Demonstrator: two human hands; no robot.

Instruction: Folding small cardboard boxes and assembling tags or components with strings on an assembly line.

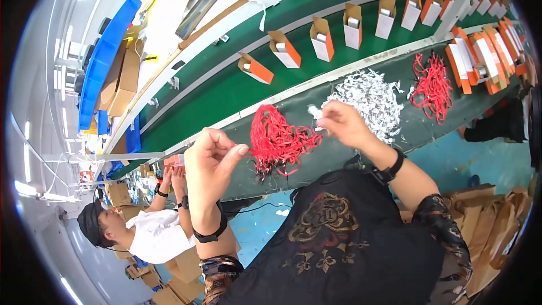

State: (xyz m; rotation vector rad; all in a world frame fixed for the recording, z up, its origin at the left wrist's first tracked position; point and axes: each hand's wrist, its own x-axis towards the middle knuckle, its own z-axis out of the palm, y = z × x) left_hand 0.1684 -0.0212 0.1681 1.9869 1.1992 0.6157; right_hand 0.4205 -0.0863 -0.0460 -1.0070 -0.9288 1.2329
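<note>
Over the green belt, my left hand [213, 161] is closed in a pinch at the left edge of a heap of red cord straps [274, 138]. A bit of red strap shows at its fingertips. My right hand [343, 123] is also closed, its thumb and fingers pinching a small white piece [314, 111]. That piece is blurred, and its exact kind cannot be made out. Behind and beside my right hand lies a heap of small white looped pieces [375, 101]. Farther right is a second red strap heap [432, 87].
A row of opened white-and-orange boxes [323, 45] stands on the green conveyor [197, 99] behind a metal rail. More boxes [485, 56] cluster at the far right. A co-worker [155, 231] works at the left. Brown cardboard [491, 226] sits at the lower right.
</note>
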